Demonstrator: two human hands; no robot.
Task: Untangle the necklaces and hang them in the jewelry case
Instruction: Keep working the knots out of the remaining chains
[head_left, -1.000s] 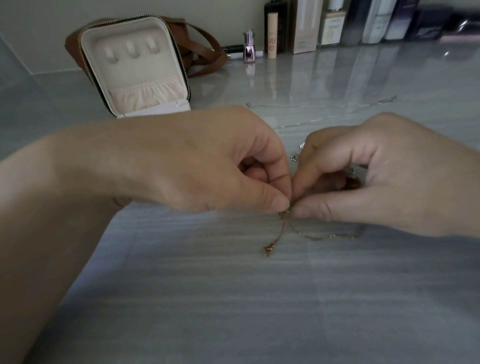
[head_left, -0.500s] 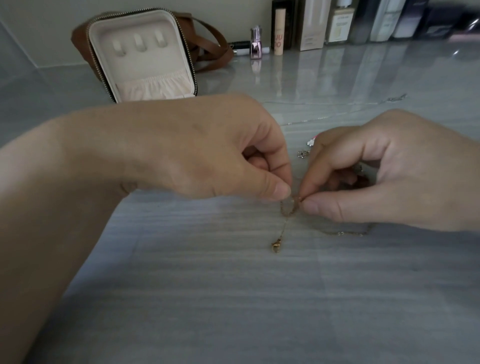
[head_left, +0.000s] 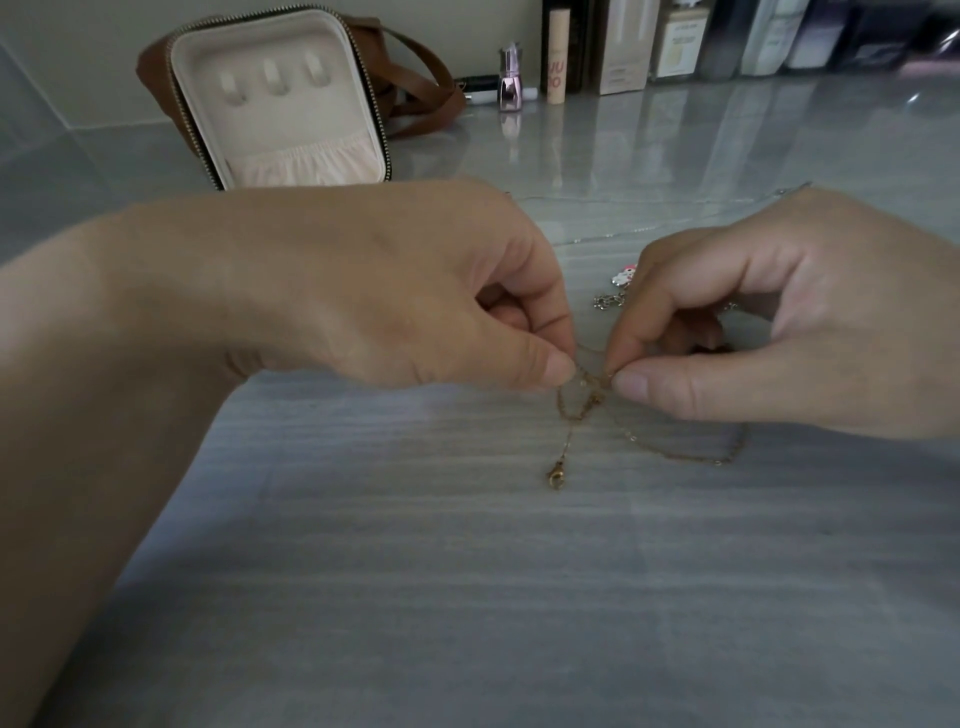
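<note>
— Progress so far?
— Early, I'd judge. Left hand (head_left: 415, 306) and right hand (head_left: 779, 332) each pinch the gold chain (head_left: 576, 410) at a knot between them; its clasp (head_left: 556, 475) lies just below.
— The case?
— Case (head_left: 280, 98) stands open beyond the left hand, nothing hung in it. A silver chain (head_left: 610, 300) lies behind the right fingers. Untangling and hanging are both left.

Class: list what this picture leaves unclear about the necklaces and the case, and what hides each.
Head view:
- gold chain: knot too fine to trace, pinched ends covered.
- silver chain: runs behind right hand.
- jewelry case: base hidden by left hand.
- boxes at back: cut off by top edge.
</note>
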